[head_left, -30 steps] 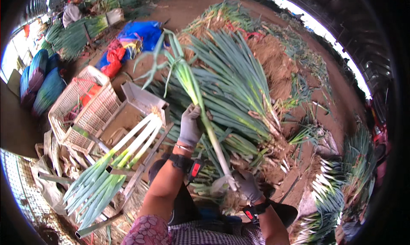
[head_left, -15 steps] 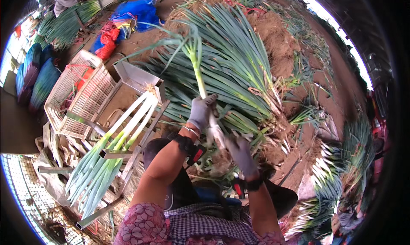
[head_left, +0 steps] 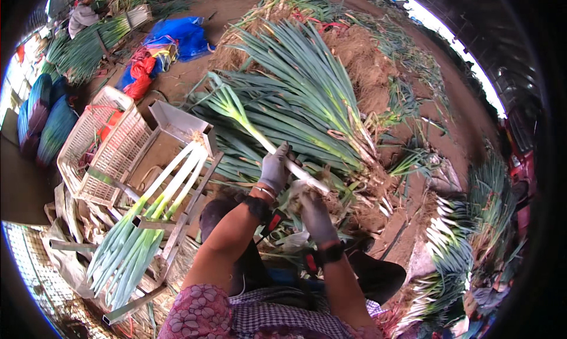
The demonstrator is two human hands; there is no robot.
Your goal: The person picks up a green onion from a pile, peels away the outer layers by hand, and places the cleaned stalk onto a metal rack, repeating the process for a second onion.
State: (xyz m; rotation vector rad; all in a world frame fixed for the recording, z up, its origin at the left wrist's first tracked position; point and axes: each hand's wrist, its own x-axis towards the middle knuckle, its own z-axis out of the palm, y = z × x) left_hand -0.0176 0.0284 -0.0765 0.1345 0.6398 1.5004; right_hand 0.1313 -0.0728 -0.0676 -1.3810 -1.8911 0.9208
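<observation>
The left hand (head_left: 274, 169) is closed around one long green onion (head_left: 255, 132). Its green leaves lean up and left over the big pile, and its white end points right. The right hand (head_left: 316, 218) is just below that white end, its fingers bent. I cannot tell if it is pinching a bit of loose skin.

The white part looks smooth and clean, so this one seems almost peeled. A few onions with clean white stems (head_left: 180, 176) lie on the metal rack (head_left: 177, 235) at the left. They look done, with their roots still on. Far over on the right there are rows of onions with clean white ends (head_left: 442, 230), and those look done too.

There is a lot left. The big pile of onions (head_left: 301, 97) in front has brown, dirty bottoms, and I think none of those are peeled yet.
</observation>
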